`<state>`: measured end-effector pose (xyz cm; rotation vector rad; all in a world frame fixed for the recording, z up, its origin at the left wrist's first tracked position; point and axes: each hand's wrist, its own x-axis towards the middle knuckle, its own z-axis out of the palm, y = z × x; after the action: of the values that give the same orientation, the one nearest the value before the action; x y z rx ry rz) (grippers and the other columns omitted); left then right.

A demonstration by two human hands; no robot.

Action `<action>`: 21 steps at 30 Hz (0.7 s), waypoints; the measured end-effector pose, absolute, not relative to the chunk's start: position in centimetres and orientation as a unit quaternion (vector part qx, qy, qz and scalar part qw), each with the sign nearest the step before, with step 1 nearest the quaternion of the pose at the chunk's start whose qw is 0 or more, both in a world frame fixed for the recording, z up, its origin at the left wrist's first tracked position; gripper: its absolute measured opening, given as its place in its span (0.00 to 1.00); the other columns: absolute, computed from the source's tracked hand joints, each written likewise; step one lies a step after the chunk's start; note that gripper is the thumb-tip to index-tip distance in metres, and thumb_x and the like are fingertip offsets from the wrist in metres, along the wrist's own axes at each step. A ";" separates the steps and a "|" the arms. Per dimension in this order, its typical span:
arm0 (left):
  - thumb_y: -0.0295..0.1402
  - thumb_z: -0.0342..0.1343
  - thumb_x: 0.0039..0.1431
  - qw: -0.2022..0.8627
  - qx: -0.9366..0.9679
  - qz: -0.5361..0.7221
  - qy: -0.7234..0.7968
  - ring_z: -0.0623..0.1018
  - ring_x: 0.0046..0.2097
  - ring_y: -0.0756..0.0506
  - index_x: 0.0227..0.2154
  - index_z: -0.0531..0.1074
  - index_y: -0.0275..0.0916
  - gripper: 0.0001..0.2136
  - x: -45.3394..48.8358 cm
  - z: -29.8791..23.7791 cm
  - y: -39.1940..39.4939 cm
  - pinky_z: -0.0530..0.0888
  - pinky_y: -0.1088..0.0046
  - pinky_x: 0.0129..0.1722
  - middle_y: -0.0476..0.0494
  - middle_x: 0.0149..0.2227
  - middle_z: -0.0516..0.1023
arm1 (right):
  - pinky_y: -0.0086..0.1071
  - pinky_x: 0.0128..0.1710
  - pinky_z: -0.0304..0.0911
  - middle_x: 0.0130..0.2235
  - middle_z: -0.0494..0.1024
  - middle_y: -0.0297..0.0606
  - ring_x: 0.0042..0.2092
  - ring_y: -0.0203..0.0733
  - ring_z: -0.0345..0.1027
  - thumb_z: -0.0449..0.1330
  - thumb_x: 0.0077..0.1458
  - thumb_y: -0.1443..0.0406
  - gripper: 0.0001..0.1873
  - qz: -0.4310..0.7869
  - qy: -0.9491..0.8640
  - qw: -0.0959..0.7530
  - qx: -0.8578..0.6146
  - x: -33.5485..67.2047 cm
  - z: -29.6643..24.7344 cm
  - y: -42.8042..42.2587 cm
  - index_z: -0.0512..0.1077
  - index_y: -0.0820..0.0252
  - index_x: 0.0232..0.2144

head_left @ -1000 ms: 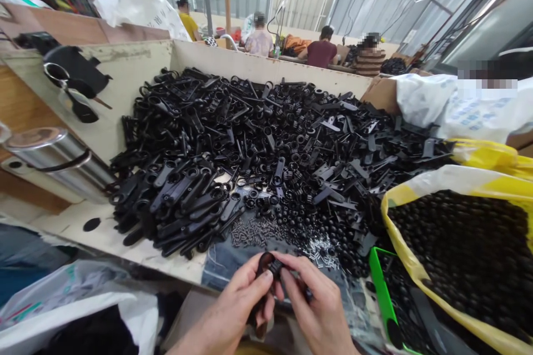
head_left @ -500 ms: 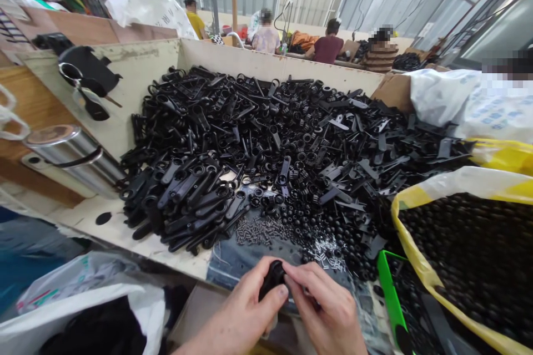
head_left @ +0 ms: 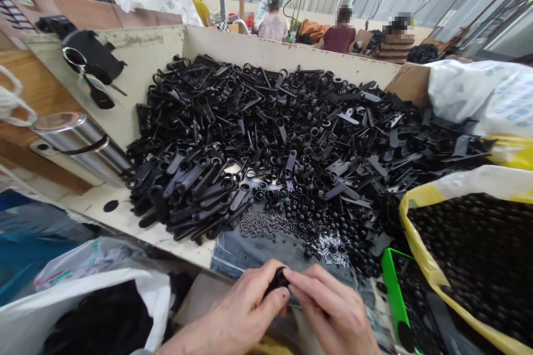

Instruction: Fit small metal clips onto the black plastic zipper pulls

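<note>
My left hand (head_left: 237, 316) and my right hand (head_left: 333, 310) meet at the bottom middle of the view, both pinched on one small black plastic part (head_left: 277, 280). The left thumb and fingers wrap the part's lower end; the right fingertips press on its top. Most of the part is hidden by my fingers. Just beyond my hands lie small dark screws (head_left: 260, 223), silver pins (head_left: 333, 252) and small black round pieces (head_left: 316, 216). Behind them a big heap of black plastic lever parts (head_left: 266, 133) fills the wooden tray (head_left: 141, 72).
A yellow bag of small black parts (head_left: 470, 255) and a green bin (head_left: 393, 294) stand at the right. A steel flask (head_left: 79, 141) lies at the left, with white bags (head_left: 83, 299) below it. Several people sit at a far bench (head_left: 341, 39).
The view has tilted, so my hands sit lower in frame. My fingers have closed more tightly round the black part, which shows less than before.
</note>
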<state>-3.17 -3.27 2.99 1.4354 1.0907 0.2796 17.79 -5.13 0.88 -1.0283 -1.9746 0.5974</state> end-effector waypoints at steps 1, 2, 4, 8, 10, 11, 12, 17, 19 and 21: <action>0.43 0.47 0.71 0.611 0.632 0.105 0.464 0.75 0.51 0.37 0.50 0.72 0.46 0.14 -3.3 3.2 -3.2 0.68 0.60 0.54 0.42 0.45 0.80 | 0.24 0.29 0.73 0.34 0.81 0.36 0.30 0.37 0.77 0.58 0.70 0.68 0.16 0.246 -0.769 0.411 -0.424 17.8 0.7 -5.4 0.74 0.52 0.56; 0.43 0.46 0.71 0.611 0.640 0.090 0.457 0.75 0.50 0.38 0.49 0.73 0.45 0.14 -3.4 3.4 -3.2 0.68 0.61 0.53 0.42 0.44 0.80 | 0.23 0.28 0.72 0.33 0.81 0.34 0.28 0.36 0.76 0.59 0.70 0.67 0.14 0.255 -0.751 0.415 -0.445 17.7 0.4 -5.6 0.74 0.52 0.56; 0.42 0.46 0.71 0.608 0.654 0.078 0.443 0.75 0.51 0.38 0.49 0.72 0.45 0.13 -3.6 3.7 -3.3 0.68 0.62 0.52 0.41 0.47 0.79 | 0.22 0.25 0.70 0.31 0.81 0.30 0.24 0.34 0.73 0.62 0.68 0.63 0.09 0.269 -0.719 0.420 -0.484 17.6 -0.3 -6.2 0.74 0.52 0.50; 0.41 0.45 0.73 0.594 0.669 0.099 0.436 0.76 0.48 0.39 0.51 0.71 0.43 0.14 -3.5 3.1 -3.9 0.70 0.65 0.51 0.39 0.44 0.80 | 0.21 0.25 0.67 0.27 0.78 0.28 0.23 0.33 0.71 0.63 0.68 0.60 0.06 0.299 -0.687 0.432 -0.502 17.3 -1.7 -7.0 0.74 0.53 0.37; 0.39 0.45 0.73 0.586 0.673 0.119 0.435 0.78 0.46 0.39 0.50 0.72 0.42 0.14 -3.3 2.3 -4.2 0.71 0.66 0.49 0.40 0.41 0.81 | 0.22 0.26 0.67 0.26 0.77 0.29 0.24 0.34 0.70 0.63 0.67 0.58 0.10 0.343 -0.664 0.425 -0.510 17.1 -1.8 -6.9 0.74 0.54 0.34; 0.37 0.45 0.73 0.574 0.682 0.133 0.433 0.78 0.46 0.39 0.51 0.73 0.41 0.14 -3.2 1.9 -4.3 0.71 0.66 0.49 0.39 0.42 0.82 | 0.23 0.27 0.67 0.27 0.77 0.30 0.25 0.34 0.71 0.63 0.67 0.57 0.11 0.378 -0.648 0.415 -0.515 16.9 -1.8 -6.8 0.75 0.55 0.34; 0.35 0.45 0.72 0.552 0.696 0.146 0.435 0.79 0.47 0.38 0.52 0.73 0.41 0.14 -3.1 1.4 -4.3 0.72 0.65 0.50 0.38 0.44 0.82 | 0.24 0.28 0.68 0.29 0.78 0.32 0.27 0.35 0.71 0.64 0.66 0.55 0.11 0.417 -0.626 0.407 -0.519 16.8 -1.7 -6.6 0.75 0.55 0.36; 0.26 0.47 0.67 0.422 0.766 0.142 0.463 0.77 0.55 0.31 0.63 0.69 0.41 0.23 -3.2 0.1 -4.0 0.68 0.51 0.57 0.31 0.54 0.79 | 0.27 0.30 0.69 0.33 0.79 0.36 0.31 0.37 0.72 0.68 0.58 0.46 0.23 0.546 -0.473 0.460 -0.516 15.7 -1.6 -5.4 0.75 0.58 0.41; 0.28 0.52 0.65 0.470 0.717 0.153 0.492 0.73 0.60 0.32 0.65 0.65 0.42 0.26 -3.5 0.2 -4.0 0.66 0.51 0.61 0.34 0.58 0.77 | 0.29 0.34 0.71 0.35 0.81 0.39 0.34 0.40 0.74 0.70 0.57 0.46 0.24 0.565 -0.447 0.463 -0.515 15.5 -1.7 -5.0 0.76 0.59 0.42; 0.30 0.55 0.62 0.564 0.635 0.149 0.506 0.75 0.56 0.36 0.59 0.69 0.42 0.22 -3.8 0.6 -4.0 0.70 0.58 0.56 0.39 0.54 0.79 | 0.31 0.35 0.70 0.36 0.82 0.40 0.35 0.42 0.75 0.69 0.57 0.47 0.23 0.562 -0.457 0.445 -0.527 15.6 -1.6 -4.5 0.79 0.59 0.44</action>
<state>-3.79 -3.96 0.59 1.4938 1.1905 0.3501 15.59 -4.53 -1.62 -1.3054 -1.1321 1.3920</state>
